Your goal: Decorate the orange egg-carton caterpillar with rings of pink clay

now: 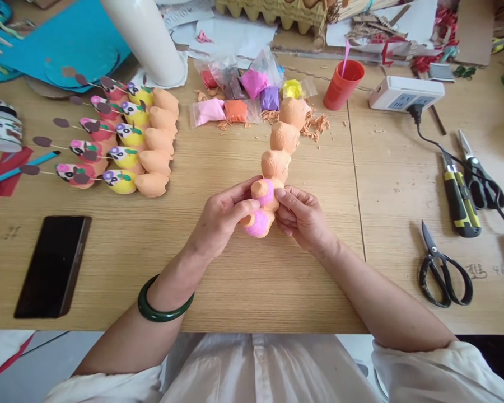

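Both hands hold the near end of a row of joined orange egg-carton cups [276, 166], whose far end reaches toward the clay packets. The two nearest cups carry pink clay [258, 223] on their sides. My left hand [227, 212] grips the row from the left, its thumb against the pink-covered cups. My right hand [304, 215] closes on the right side of the row, thumb on top near the second cup. Parts of the fingers are hidden behind the cups. Orange clay crumbs [315, 126] lie beside the far end.
Decorated egg-carton cups [126, 134] stand at left, above a phone [52, 267]. Bagged coloured clay [254, 84], a red cup [343, 85] and a white power strip [405, 94] lie farther back. Black-handled scissors [443, 274], other scissors [481, 179] and a yellow-black cutter [461, 198] are at right.
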Tool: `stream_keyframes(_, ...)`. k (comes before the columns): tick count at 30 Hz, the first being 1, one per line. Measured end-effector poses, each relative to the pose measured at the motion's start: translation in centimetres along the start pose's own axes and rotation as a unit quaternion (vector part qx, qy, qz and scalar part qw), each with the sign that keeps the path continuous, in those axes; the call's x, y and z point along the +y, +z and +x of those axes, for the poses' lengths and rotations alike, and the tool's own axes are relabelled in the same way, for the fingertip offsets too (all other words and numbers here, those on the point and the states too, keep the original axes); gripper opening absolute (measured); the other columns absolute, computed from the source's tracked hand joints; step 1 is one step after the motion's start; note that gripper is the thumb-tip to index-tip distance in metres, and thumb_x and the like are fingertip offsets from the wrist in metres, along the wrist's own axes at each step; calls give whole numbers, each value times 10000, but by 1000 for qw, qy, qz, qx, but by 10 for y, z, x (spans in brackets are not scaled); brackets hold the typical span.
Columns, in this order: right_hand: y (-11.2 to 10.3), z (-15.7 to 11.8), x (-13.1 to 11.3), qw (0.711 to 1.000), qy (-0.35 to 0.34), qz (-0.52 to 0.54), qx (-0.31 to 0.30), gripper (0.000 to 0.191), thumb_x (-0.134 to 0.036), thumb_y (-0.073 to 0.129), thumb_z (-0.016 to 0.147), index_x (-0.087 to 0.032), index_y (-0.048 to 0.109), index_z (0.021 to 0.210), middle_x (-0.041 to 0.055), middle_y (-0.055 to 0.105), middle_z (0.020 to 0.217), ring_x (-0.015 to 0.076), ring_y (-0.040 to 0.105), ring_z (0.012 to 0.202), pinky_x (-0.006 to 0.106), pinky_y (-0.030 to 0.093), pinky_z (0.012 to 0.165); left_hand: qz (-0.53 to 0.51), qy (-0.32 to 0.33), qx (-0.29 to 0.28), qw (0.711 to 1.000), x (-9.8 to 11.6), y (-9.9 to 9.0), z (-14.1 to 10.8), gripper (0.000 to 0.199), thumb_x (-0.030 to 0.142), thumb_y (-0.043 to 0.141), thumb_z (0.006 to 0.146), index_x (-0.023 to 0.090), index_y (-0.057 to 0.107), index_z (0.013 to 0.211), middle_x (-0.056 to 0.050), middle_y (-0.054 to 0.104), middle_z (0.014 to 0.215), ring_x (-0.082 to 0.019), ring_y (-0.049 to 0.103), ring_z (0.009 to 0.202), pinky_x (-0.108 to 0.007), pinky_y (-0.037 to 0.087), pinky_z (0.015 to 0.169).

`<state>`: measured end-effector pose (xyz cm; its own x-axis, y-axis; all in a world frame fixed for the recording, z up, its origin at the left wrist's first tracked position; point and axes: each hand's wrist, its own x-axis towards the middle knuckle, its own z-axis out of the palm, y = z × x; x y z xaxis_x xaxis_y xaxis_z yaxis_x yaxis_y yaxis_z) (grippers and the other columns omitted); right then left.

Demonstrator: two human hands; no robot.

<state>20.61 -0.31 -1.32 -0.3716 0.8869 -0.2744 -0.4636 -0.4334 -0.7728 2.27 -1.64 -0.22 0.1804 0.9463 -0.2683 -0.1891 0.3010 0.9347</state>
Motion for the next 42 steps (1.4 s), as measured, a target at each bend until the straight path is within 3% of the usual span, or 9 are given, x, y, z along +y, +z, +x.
stream_keyframes(9, 1, -1, 1, 1000, 3, -9, 1, 584, -590, 969, 778, -230, 526, 654, -145, 327, 469, 29, 196, 407, 181, 268, 356, 20, 46, 37, 998, -10, 0, 1, 615, 425, 961, 830, 208, 801, 1382, -105, 804, 1427, -299, 747, 1370, -371, 612, 1173)
stream_keyframes(16, 0, 0, 2, 1000, 0, -20, 1, 577, -597, 955, 793, -230, 528, 665, -145, 324, 475, 31, 201, 407, 187, 256, 358, 7, 11, 38, 999, -7, 1, 2, 655, 426, 979, 791, 202, 795, 1379, -122, 813, 1403, -319, 747, 1366, -367, 644, 1104)
stream_keyframes(20, 0, 1, 3, 1000, 0, -25, 1, 596, -612, 956, 785, -231, 516, 657, -142, 334, 475, 30, 211, 403, 191, 257, 358, 12, 18, 38, 999, -4, 2, 2, 661, 415, 979, 780, 198, 793, 1376, -115, 805, 1421, -325, 736, 1382, -376, 632, 1130)
stream_keyframes(25, 1, 0, 1, 1000, -5, -19, 5, 603, -600, 966, 778, -232, 506, 651, -145, 326, 470, 27, 209, 400, 189, 250, 358, -11, -12, -11, 1000, -2, 1, 2, 689, 408, 945, 803, 198, 755, 1431, -116, 768, 1491, -337, 676, 1470, -384, 607, 1173)
stream_keyframes(32, 3, -1, -1, 1000, -2, -23, 8, 592, -601, 981, 755, -223, 537, 652, -143, 341, 467, 27, 224, 401, 192, 258, 356, 55, 30, 36, 997, -5, 4, 1, 672, 455, 935, 842, 188, 752, 1432, -114, 795, 1438, -328, 732, 1393, -391, 626, 1156)
stream_keyframes(38, 3, -2, 1, 999, -10, -30, 17, 576, -591, 976, 769, -221, 551, 649, -135, 356, 474, 29, 244, 396, 197, 269, 353, 44, 22, 8, 999, -3, 4, 0, 643, 464, 935, 847, 199, 768, 1409, -109, 809, 1412, -321, 748, 1368, -379, 643, 1120)
stream_keyframes(42, 7, -5, 1, 999, -10, -45, 11, 572, -611, 965, 773, -216, 571, 650, -132, 348, 482, 33, 244, 414, 195, 284, 363, 50, 39, 35, 997, -6, 4, -2, 662, 519, 936, 847, 193, 772, 1400, -120, 817, 1390, -317, 759, 1349, -362, 641, 1104)
